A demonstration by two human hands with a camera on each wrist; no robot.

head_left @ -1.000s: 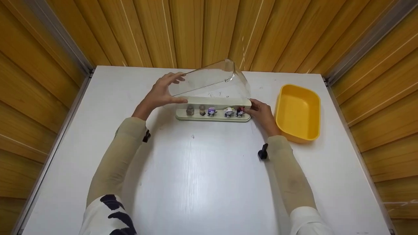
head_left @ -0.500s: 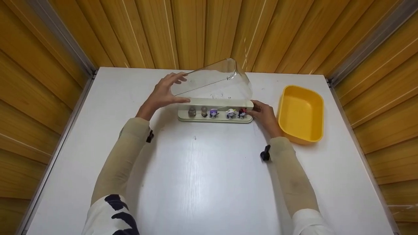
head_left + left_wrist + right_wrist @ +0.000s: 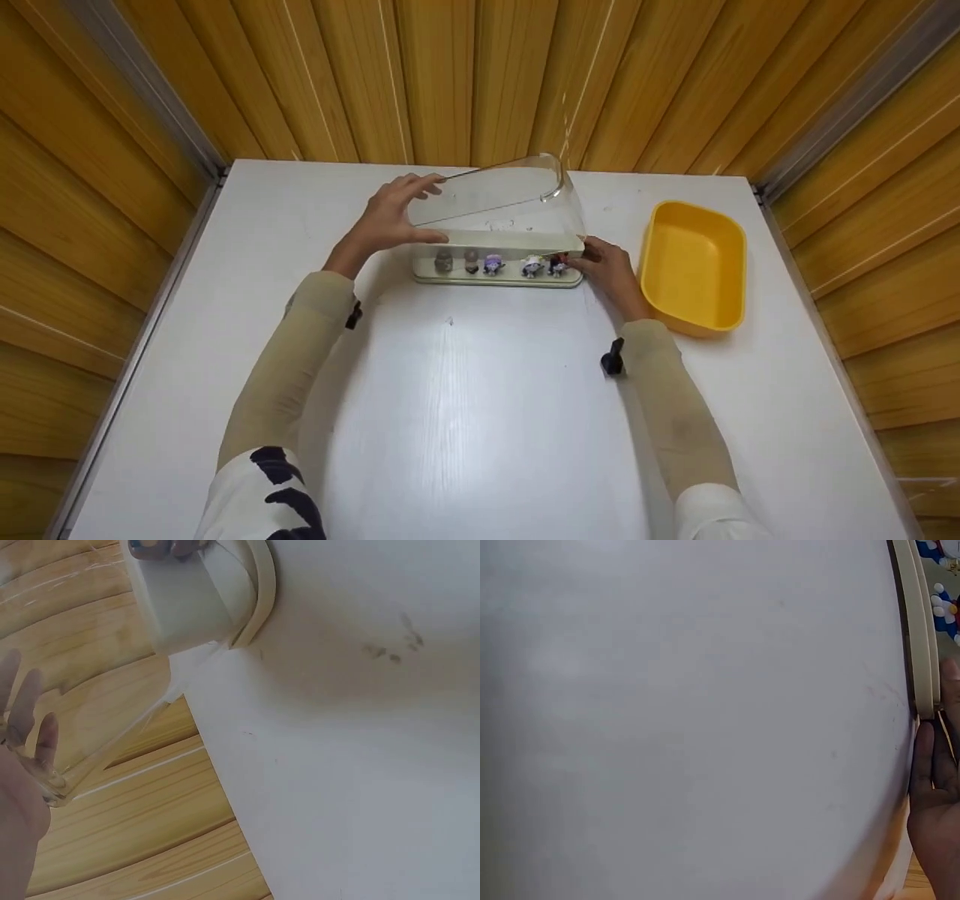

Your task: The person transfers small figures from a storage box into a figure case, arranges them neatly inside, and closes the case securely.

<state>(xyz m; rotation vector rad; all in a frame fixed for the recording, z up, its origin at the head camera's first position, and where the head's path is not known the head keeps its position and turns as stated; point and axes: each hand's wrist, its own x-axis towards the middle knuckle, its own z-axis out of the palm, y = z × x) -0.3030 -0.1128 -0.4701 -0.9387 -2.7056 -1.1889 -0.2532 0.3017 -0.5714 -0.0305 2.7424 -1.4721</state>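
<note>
A pale green display stand (image 3: 495,238) sits on the table with a row of several small figurines (image 3: 493,264) along its front step. My left hand (image 3: 386,216) grips the left end of a clear plastic cover (image 3: 495,191), thumb near the stand and fingers at the far edge. The cover is tilted over the stand. In the left wrist view, the fingers (image 3: 26,716) show at the rim of the clear cover (image 3: 112,727). My right hand (image 3: 606,266) holds the stand's right end; in the right wrist view its thumb (image 3: 950,682) lies on the stand's edge (image 3: 922,637).
A yellow plastic bin (image 3: 694,266) stands to the right of my right hand, close to the forearm. The white table (image 3: 480,390) ends at wood-patterned walls (image 3: 442,82) at the back and sides.
The clear cover's raised right end has come down a little toward the stand, with my left hand moving along. The right hand stays at the stand's end. The head view has shifted slightly.
</note>
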